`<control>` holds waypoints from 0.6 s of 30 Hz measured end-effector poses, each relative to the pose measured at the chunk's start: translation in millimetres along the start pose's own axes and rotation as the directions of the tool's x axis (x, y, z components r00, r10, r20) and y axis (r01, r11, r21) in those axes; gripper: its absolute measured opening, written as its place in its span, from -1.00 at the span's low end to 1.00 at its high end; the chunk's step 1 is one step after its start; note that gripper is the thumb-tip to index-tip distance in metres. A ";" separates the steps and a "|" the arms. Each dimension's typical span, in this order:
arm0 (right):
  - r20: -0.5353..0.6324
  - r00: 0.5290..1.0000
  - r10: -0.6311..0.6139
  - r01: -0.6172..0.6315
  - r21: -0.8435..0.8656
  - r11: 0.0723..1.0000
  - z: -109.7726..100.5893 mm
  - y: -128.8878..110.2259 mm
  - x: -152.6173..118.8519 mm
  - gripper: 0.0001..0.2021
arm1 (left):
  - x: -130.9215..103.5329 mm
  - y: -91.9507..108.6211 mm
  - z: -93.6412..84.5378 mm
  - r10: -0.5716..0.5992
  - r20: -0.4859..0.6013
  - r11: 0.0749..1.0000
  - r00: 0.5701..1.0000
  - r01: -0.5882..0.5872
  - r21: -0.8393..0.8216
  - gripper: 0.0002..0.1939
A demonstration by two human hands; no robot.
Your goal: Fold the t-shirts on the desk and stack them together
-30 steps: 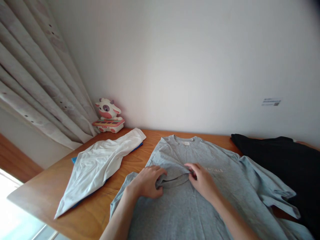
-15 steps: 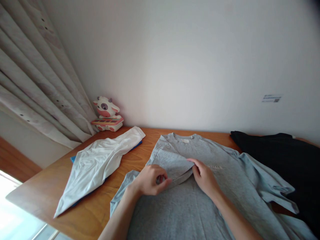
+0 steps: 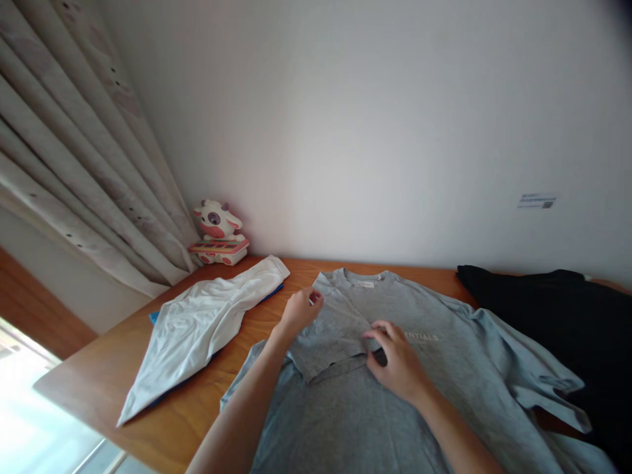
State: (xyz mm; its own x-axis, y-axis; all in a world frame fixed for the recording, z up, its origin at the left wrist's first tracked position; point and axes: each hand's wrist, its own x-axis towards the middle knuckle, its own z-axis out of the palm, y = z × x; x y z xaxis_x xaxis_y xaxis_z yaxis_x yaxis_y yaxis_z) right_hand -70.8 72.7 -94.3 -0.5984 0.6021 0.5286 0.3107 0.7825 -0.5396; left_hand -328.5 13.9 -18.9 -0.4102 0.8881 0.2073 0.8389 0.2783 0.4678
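Across the lower frame, a wooden table (image 3: 197, 408) bears a grey T-shirt (image 3: 459, 368) at lower centre; a black garment (image 3: 543, 316) lies at right, a white garment (image 3: 207, 322) at left. Near centre, the right hand (image 3: 397, 365), thumb and fingers parted, touches the shirt's folded flap (image 3: 326, 345); the left hand (image 3: 301, 309) curls beside its shoulder, whether gripping I cannot tell.

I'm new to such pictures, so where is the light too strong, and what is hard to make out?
Head view: glare washes out the lower left, beyond the table; head view: the wall label is too blurred to read.
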 end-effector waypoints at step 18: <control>0.026 0.999 0.024 -0.026 0.081 0.996 -10.4 9.4 3.1 -0.81 | 95.9 -28.8 40.6 0.223 0.209 0.961 0.952 -0.251 0.117 -0.76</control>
State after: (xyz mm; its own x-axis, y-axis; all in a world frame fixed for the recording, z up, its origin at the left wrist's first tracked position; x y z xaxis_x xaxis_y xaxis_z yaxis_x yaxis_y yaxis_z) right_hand -62.0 83.5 -90.9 -0.6100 0.6162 0.4982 0.2655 0.7513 -0.6042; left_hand -377.5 105.9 -47.3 -0.1286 0.9841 0.1224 0.9509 0.0873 0.2970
